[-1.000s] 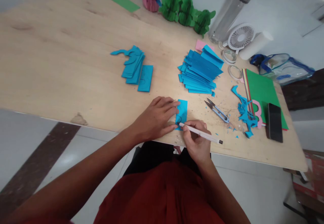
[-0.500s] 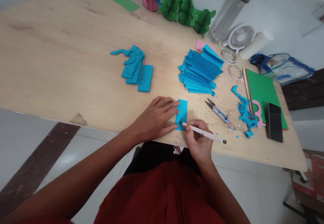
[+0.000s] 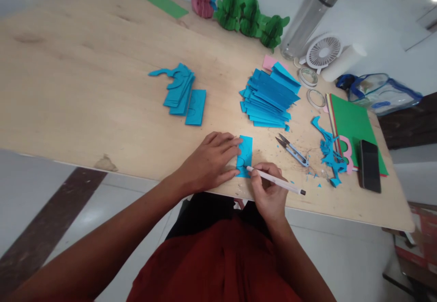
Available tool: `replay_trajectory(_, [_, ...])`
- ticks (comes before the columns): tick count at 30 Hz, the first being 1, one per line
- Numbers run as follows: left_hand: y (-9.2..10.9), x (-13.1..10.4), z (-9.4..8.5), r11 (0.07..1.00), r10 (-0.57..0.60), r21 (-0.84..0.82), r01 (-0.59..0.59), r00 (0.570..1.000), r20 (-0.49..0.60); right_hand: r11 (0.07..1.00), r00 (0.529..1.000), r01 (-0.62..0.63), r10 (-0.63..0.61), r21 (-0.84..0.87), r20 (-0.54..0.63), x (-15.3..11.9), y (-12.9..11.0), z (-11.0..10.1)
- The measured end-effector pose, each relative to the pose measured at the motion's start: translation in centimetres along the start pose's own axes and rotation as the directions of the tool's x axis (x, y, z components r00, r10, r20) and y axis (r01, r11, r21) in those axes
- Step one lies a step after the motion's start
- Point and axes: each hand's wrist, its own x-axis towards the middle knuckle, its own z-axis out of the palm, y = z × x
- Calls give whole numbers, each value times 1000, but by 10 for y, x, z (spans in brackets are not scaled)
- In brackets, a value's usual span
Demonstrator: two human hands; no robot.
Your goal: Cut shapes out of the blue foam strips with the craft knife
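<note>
A small blue paper piece (image 3: 246, 149) with drawn curved lines lies near the table's front edge. My left hand (image 3: 213, 162) rests flat with fingers spread, its fingertips on the paper's left edge. A white pen (image 3: 276, 180) is gripped in my right hand (image 3: 270, 190), its tip on the lower part of the paper. Behind my left hand lie a marked blue strip (image 3: 195, 107) and a small stack of cut blue pieces (image 3: 180, 90). A larger pile of folded blue paper (image 3: 268, 97) sits behind the piece.
Thread snips (image 3: 292, 150), blue scraps (image 3: 329, 152), a pink cutout (image 3: 346, 154), a phone (image 3: 370, 165) and green sheets (image 3: 353, 124) lie to the right. Tape rolls (image 3: 316, 98), a fan (image 3: 323, 52), a bottle (image 3: 307, 22) and green paper shapes (image 3: 251, 17) stand along the back.
The pen tip has shifted very slightly right on the blue paper. My left hand has stayed in place; the whole view has moved a little.
</note>
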Motion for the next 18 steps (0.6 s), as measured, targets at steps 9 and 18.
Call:
replay_trajectory(9, [5,1,-7,1000,9,-9,-9,1000,-28,982,994,-110,112,157,-2,11,3,2])
replay_trajectory(18, [7,1,-8,1000,12,17,-11,999,-53,998,996,68,-69,20,60,28,-6,6])
